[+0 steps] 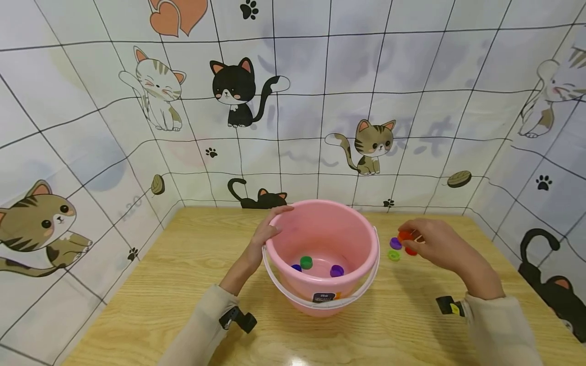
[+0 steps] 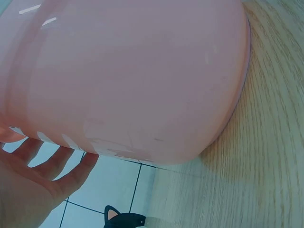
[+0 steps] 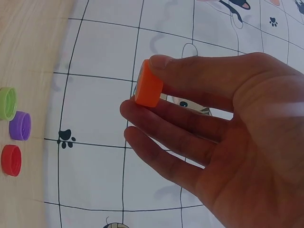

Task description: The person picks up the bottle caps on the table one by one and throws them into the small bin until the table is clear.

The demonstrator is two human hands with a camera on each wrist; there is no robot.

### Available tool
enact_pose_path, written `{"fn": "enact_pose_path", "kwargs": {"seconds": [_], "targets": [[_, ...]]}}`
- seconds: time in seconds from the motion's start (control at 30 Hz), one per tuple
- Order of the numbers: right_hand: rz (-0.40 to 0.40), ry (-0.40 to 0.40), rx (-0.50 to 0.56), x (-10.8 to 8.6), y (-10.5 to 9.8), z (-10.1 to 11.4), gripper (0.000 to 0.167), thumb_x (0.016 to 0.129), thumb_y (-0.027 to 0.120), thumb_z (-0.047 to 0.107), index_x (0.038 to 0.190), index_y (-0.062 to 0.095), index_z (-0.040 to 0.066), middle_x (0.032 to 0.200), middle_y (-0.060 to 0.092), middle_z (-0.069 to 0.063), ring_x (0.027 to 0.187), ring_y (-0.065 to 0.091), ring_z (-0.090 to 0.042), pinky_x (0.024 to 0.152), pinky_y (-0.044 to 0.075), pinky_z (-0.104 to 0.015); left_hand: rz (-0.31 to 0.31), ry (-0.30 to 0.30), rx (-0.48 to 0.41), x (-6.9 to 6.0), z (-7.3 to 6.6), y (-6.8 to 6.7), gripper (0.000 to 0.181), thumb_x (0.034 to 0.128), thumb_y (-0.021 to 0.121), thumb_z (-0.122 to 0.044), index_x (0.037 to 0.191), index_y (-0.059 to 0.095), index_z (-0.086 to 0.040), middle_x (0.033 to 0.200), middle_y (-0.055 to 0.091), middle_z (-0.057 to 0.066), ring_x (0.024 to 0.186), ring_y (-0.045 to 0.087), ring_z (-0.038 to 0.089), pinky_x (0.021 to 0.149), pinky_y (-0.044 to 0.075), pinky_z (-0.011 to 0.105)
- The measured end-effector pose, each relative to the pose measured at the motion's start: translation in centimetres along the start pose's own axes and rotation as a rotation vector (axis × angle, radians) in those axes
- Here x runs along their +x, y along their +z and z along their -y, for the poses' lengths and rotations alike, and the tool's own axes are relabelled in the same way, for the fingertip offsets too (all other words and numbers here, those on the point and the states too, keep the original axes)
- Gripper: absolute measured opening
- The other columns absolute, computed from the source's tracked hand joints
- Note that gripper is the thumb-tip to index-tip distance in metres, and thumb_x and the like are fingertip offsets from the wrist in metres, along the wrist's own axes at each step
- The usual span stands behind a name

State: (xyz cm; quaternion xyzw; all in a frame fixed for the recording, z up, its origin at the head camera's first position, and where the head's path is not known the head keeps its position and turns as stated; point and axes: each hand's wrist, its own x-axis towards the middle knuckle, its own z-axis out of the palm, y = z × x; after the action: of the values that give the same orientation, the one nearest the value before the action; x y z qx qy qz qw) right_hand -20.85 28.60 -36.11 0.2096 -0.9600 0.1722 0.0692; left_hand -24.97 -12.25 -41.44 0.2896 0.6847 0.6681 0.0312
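Watching the feed from my end, I've got a pink bucket standing upright on the wooden table, a bit right of the middle of the frame, with its white handle hanging down across the front. My left hand is gripping the bucket's rim on the left side, thumb over the edge, and in the left wrist view the fingers sit against the outside. My right hand, right of centre, is pinching an orange cap between thumb and forefinger; the right wrist view shows it up off the table, tipped on its side. Just beside that hand in the head view, a purple cap, a lime cap and a red cap lie close together on the table. Down in the bucket I can see a green cap, a blue cap partly hidden by the front rim, and a second purple cap further right. The wall filling the upper frame is covered in cartoon cats, lol.
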Motion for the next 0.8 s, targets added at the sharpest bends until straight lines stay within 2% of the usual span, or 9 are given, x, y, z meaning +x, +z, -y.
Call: {"fn": "enact_pose_path", "kwargs": {"seconds": [0.2, 0.43, 0.63, 0.8], "targets": [[-0.003, -0.008, -0.021, 0.4, -0.6, 0.3, 0.028, 0.093, 0.073, 0.015, 0.115, 0.072, -0.002, 0.105, 0.076, -0.015, 0.091, 0.073, -0.028, 0.080, 0.061, -0.049, -0.004, 0.002, 0.008, 0.0, 0.1, 0.0, 0.058, 0.0957, 0.040, -0.026, 0.153, 0.044, -0.020, 0.151, 0.047, 0.014, 0.124, 0.056, 0.043, 0.095, 0.057, 0.050], [-0.011, -0.013, -0.038, 0.9, -1.4, 0.9, 0.028, 0.092, 0.076, 0.016, 0.114, 0.072, -0.001, 0.103, 0.076, -0.011, 0.091, 0.073, -0.027, 0.080, 0.061, -0.048, 0.007, 0.010, -0.013, 0.2, 0.1, 0.1, 0.059, 0.0955, 0.040, -0.026, 0.154, 0.043, -0.016, 0.151, 0.046, 0.016, 0.125, 0.054, 0.046, 0.095, 0.057, 0.051], [-0.011, -0.011, -0.054, 1.3, -1.9, 1.6, 0.030, 0.092, 0.076, 0.018, 0.116, 0.072, -0.001, 0.105, 0.076, -0.012, 0.093, 0.073, -0.029, 0.081, 0.061, -0.050, 0.010, 0.011, -0.023, 0.2, 0.1, 0.1, 0.058, 0.0963, 0.040, -0.027, 0.153, 0.043, -0.017, 0.152, 0.046, 0.015, 0.125, 0.054, 0.046, 0.095, 0.057, 0.052], [-0.017, -0.034, -0.063, 1.7, -2.4, 2.0, 0.028, 0.093, 0.075, 0.017, 0.115, 0.072, 0.000, 0.106, 0.075, -0.013, 0.092, 0.073, -0.028, 0.081, 0.061, -0.050, -0.005, 0.013, -0.003, 0.0, 0.1, 0.0, 0.058, 0.0964, 0.040, -0.026, 0.153, 0.043, -0.018, 0.152, 0.046, 0.015, 0.125, 0.055, 0.043, 0.095, 0.058, 0.046]]}}
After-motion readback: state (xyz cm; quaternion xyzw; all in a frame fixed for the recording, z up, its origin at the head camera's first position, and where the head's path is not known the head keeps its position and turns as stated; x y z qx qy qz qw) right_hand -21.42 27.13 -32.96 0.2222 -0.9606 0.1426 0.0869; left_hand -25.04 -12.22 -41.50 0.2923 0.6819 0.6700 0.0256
